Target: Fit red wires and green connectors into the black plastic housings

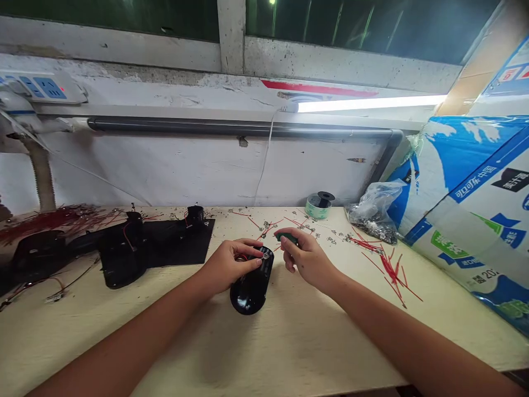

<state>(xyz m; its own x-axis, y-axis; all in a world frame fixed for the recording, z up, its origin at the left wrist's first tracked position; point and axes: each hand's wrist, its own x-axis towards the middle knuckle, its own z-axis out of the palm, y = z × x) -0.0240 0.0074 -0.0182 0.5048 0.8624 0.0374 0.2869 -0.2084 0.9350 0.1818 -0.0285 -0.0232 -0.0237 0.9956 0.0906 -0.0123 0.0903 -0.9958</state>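
In the middle of the table is a glossy black plastic housing (249, 292) with a rounded near end. My left hand (228, 263) is closed around its far part, thumb and fingers near a small metal piece (265, 255) on top. A bit of red wire shows under the fingers. Just to the right, apart from the housing, my right hand (308, 253) pinches a small dark green piece (287, 238) between thumb and fingertips. Its exact kind cannot be made out. Small metal parts and red wires (270, 226) lie behind both hands.
Several black housings (122, 253) and a black sheet (177, 242) lie at left, with a pile of red wires (61, 218) behind. A tape roll (318, 207), a plastic bag of small parts (378, 215), more red wires (390, 270) and a blue-white carton (471, 220) are at right.
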